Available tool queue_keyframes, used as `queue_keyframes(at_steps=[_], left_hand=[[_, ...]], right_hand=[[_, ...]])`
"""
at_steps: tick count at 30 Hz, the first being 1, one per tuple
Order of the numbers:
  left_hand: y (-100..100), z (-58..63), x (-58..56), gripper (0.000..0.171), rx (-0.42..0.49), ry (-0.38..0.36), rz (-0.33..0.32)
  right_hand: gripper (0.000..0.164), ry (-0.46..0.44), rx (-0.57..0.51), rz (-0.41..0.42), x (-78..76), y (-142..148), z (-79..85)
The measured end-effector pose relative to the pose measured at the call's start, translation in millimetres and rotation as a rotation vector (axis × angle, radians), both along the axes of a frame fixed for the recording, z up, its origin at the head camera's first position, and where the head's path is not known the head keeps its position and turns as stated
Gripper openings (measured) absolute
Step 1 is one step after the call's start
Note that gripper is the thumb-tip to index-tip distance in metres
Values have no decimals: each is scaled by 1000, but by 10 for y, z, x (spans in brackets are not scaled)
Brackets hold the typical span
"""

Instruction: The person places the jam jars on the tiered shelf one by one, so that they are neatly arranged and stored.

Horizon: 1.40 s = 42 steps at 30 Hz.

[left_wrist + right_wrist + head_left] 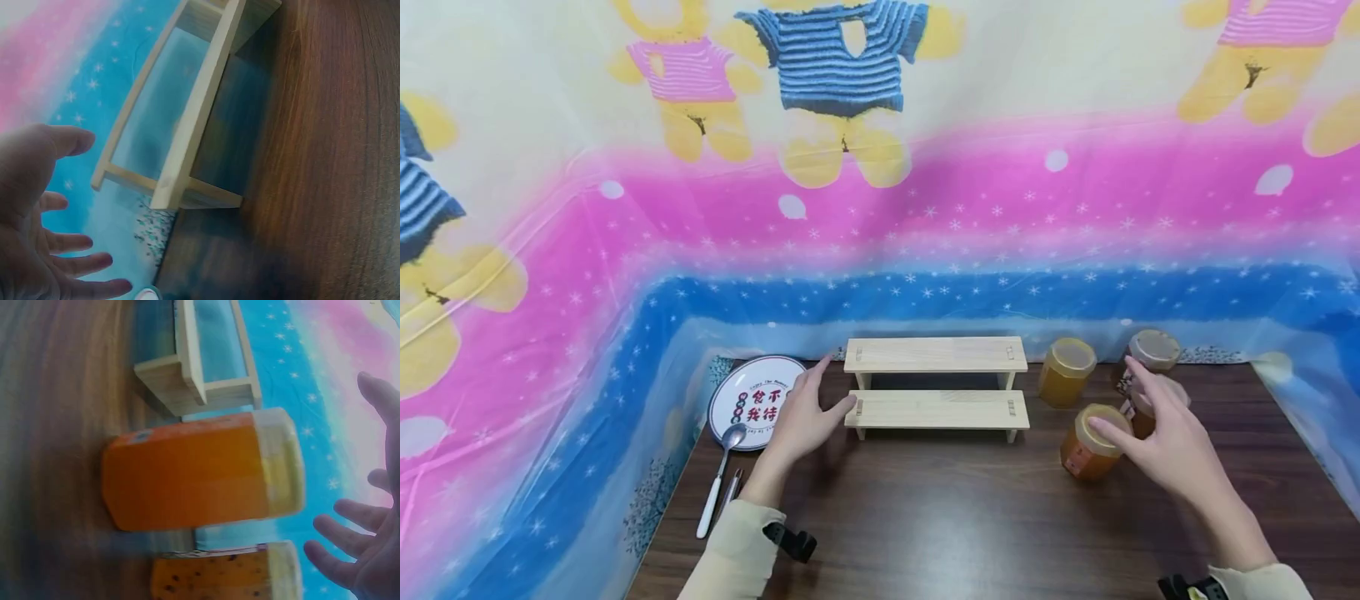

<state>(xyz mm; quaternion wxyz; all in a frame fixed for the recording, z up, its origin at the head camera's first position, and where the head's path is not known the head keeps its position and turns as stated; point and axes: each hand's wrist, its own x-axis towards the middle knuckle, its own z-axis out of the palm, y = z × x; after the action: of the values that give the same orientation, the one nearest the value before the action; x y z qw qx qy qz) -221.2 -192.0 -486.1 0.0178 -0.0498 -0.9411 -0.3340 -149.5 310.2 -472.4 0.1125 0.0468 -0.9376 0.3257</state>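
My left hand point(805, 417) is held with fingers spread at the left end of a two-step wooden stand point(940, 408); in the left wrist view its fingers hold nothing. Spread over a group of lidded jars is my right hand point(1180, 450), thumb overlapping the lid of the front amber jar point(1086, 454) in the head view. From the right wrist, that hand appears apart from the orange jar point(187, 475) and a jar with dark specks point(219, 575). Another jar point(1172, 392) is partly hidden behind the fingers.
A yellow-lidded jar point(1066, 379) stands right of the stand, and a dark jar point(1153, 350) at the back. To the left lie a white plate point(726, 408) with red characters, a spoon point(715, 492) and a slim metal utensil point(731, 492). A printed cloth point(887, 292) hangs behind the table.
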Motion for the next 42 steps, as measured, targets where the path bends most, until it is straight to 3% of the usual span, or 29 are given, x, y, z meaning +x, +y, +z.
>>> queue_keyframes(at_steps=[9,15,20,28,33,37,42], left_hand=[[-9,-160,-83,81,148,-108,6],[17,-229,-95,80,264,-169,7],[49,-300,-132,79,430,-247,20],[89,-433,-226,75,699,-353,30],[95,-466,-231,69,754,-377,38],[68,-561,-259,63,791,-370,57],[52,-591,-250,61,807,-392,80]], right_hand=[[110,-8,-133,-20,85,-71,-287],[114,-73,-169,-71,143,-86,-497],[116,-130,-243,-91,170,-88,-641],[119,-138,-360,-85,177,-107,-808],[118,-124,-396,-103,166,-128,-901],[112,-82,-423,-132,163,-152,-970],[102,-50,-430,-194,183,-190,-1053]])
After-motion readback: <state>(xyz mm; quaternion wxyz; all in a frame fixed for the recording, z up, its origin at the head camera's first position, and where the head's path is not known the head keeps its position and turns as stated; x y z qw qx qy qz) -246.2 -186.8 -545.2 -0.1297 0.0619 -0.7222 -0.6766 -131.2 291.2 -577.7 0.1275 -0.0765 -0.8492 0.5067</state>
